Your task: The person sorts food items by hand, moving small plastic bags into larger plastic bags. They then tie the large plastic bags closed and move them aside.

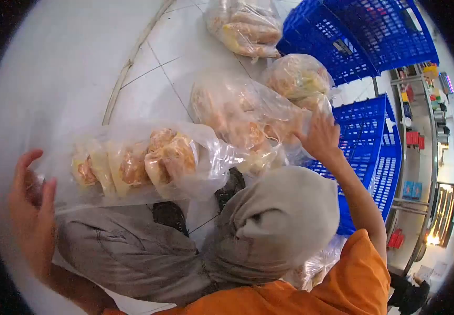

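Note:
A long clear plastic bag of raw chickens point(172, 157) lies in front of my knees. At its left end my left hand point(35, 215) is raised with thumb and fingers apart, close to or touching the plastic. My right hand point(321, 134) reaches forward with fingers spread over the edge of a second clear bag of chicken point(237, 113). Whether its fingertips pinch the plastic is hard to see. Behind that hand sits a rounder bag of chicken point(297, 76).
Another bagged batch of chicken point(250, 29) lies at the top on the white tiled floor point(148, 68). Two blue plastic crates point(379, 157) stand at the right, before metal shelving point(418, 110) with goods. One more plastic bag point(316, 268) is beside my right leg.

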Motion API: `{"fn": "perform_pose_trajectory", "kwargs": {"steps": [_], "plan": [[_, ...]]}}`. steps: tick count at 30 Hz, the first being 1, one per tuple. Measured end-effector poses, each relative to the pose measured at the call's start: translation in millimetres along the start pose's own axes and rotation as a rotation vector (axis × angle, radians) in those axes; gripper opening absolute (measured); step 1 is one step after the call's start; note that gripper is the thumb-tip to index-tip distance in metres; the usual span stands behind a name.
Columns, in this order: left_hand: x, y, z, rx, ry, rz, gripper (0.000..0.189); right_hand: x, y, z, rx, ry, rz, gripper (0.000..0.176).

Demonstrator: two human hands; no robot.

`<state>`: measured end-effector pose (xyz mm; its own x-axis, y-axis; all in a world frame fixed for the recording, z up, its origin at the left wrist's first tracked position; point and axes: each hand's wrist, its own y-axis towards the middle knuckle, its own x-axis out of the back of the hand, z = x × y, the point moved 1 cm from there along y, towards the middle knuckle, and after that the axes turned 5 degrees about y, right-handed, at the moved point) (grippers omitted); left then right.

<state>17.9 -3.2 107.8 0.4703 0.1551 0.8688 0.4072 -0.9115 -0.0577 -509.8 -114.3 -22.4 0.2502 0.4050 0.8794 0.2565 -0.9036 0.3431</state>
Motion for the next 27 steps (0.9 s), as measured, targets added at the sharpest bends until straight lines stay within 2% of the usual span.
{"fn": "perform_pose_trajectory", "kwargs": {"steps": [2, 4, 6, 7, 9, 11, 13, 14, 15, 17, 18, 19, 20, 21, 22, 23, 24, 25, 27], "plan": [[-12, 3, -2, -0.179, 0.321, -0.185, 0.031, -3, 1, -13, -0.298, 0.029, 0.693, 0.058], [-20, 4, -8, -0.140, 0.395, -0.208, 0.024, -86, -26, -74, 0.376, 0.232, 0.848, 0.054], [-28, 12, -10, -0.137, 0.454, -0.226, 0.017, -34, -18, -49, 0.107, 0.569, 0.718, 0.049], [-31, 16, -9, -0.116, 0.367, -0.294, 0.015, -27, -15, -42, 0.131, 0.571, 0.714, 0.049], [-33, 18, -9, -0.083, 0.279, -0.371, 0.013, -16, -12, -38, -0.183, 0.671, 0.720, 0.049], [-33, 20, -11, -0.084, 0.223, -0.410, 0.015, 18, -9, -52, -0.122, 0.704, 0.716, 0.046], [-31, 21, -11, -0.071, 0.254, -0.401, 0.018, 70, -5, -76, -0.382, 0.769, 0.510, 0.037], [-31, 20, -11, -0.079, 0.285, -0.378, 0.022, 109, 4, -88, -0.610, 0.849, 0.558, 0.040], [-36, 19, -13, -0.052, 0.288, -0.382, 0.022, 134, 8, -104, -0.684, 0.973, 0.472, 0.039], [-44, 19, -19, -0.260, 0.535, -0.690, 0.024, 183, 7, -139, -0.565, 0.785, 0.221, 0.039], [-42, 21, -15, -0.249, 0.538, -0.691, 0.024, 196, 2, -166, -0.703, 1.026, 0.076, 0.039], [-39, 25, -11, -0.241, 0.540, -0.547, 0.039, 209, -2, -191, -0.839, 1.265, -0.077, 0.038], [-38, 30, -6, -0.230, 0.536, -0.406, 0.054, 232, 0, -210, -0.602, 1.004, -0.112, 0.038], [-40, 40, -2, -0.214, 0.533, -0.411, 0.054, 250, 5, -222, -0.365, 0.739, -0.146, 0.038], [-48, 53, 3, -0.248, 0.668, -0.247, 0.050, 258, 12, -220, -0.346, 0.740, -0.148, 0.038], [-53, 60, 6, -0.275, 0.798, -0.081, 0.046, 268, 20, -213, -0.076, 0.485, -0.314, 0.037], [-54, 59, -1, -0.352, 0.818, -0.087, 0.042, 272, 29, -206, 0.189, 0.226, -0.480, 0.036], [-55, 61, -11, -0.432, 0.841, -0.092, 0.037, 265, 43, -207, 0.208, 0.237, -0.494, 0.036], [-69, 86, -10, -0.466, 0.941, -0.046, 0.022, 229, 89, -211, 0.155, 0.187, -0.558, 0.034]]}}
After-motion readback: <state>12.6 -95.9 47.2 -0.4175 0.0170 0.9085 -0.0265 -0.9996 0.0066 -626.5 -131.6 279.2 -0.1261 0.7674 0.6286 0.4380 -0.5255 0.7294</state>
